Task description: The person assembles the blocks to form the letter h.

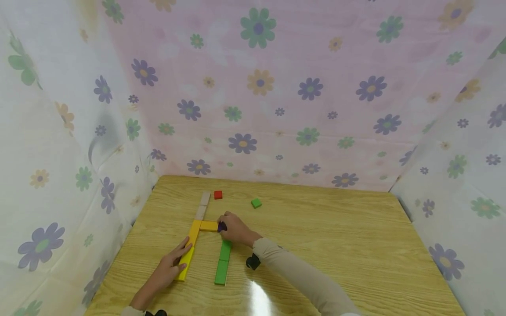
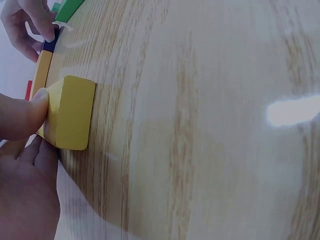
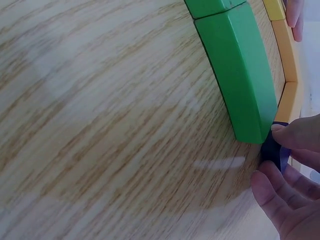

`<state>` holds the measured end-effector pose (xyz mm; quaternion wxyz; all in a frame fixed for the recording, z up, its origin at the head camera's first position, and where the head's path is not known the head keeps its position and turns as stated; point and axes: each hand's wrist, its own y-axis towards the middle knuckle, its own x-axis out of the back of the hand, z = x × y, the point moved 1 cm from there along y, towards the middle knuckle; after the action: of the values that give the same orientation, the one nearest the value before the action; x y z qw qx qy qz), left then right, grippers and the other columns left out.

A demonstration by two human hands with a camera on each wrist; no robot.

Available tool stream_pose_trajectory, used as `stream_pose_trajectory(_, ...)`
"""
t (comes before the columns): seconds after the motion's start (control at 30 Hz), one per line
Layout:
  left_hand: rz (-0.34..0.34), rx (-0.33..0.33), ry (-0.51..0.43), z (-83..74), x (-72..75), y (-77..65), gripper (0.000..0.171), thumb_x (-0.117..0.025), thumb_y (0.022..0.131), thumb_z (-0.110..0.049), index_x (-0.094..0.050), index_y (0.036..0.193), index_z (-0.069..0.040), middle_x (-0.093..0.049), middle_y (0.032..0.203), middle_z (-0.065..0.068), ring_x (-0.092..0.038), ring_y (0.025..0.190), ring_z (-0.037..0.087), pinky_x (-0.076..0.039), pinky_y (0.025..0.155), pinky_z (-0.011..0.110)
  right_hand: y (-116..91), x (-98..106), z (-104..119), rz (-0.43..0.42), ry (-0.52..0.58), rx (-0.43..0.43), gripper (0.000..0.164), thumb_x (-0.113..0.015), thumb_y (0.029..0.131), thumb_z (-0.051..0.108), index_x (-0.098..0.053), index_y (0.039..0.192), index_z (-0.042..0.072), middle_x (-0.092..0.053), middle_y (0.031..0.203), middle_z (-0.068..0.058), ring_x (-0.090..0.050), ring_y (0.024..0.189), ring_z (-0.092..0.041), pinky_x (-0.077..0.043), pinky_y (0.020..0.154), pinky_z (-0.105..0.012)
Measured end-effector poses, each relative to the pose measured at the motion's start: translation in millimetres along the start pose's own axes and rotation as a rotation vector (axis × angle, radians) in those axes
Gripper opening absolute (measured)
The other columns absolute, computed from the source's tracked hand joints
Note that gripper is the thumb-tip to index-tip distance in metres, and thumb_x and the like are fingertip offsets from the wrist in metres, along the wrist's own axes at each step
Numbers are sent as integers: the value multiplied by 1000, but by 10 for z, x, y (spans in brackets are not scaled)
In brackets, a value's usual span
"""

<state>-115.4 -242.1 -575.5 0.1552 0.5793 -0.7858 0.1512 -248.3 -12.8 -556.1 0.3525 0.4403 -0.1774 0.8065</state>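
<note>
In the head view, my right hand (image 1: 236,229) pinches a small dark blue block (image 1: 222,226) at the end of an orange block (image 1: 208,226). That orange block juts right from a line of blocks: plain wood (image 1: 200,213) at the far end, a longer orange block (image 1: 193,232), then a yellow block (image 1: 186,267) nearest me. Thumb and fingers of my left hand (image 1: 167,268) hold the yellow block along its sides. The right wrist view shows a green block (image 3: 239,75) whose end sits close beside the dark blue one. A second green block (image 1: 221,273) continues toward me.
A small red block (image 1: 218,195) lies right of the far wooden piece. Farther right is a small green block (image 1: 256,203). Flowered cloth (image 1: 276,123) stands behind the wooden table (image 1: 336,245) and along both sides.
</note>
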Motion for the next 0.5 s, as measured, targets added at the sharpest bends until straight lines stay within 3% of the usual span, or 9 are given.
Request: stream_pose_trajectory(0.5,0,-21,-3,38,-10,-1,59,-53,87,14,-38,143,2,-18,155,14,-18,139,32,-30,104,44,-8,-16,-19,-1,-9,-16,33,-66,86,13,-62,118,4,-54,107,-8,-50,84,-10,-45,70,-16)
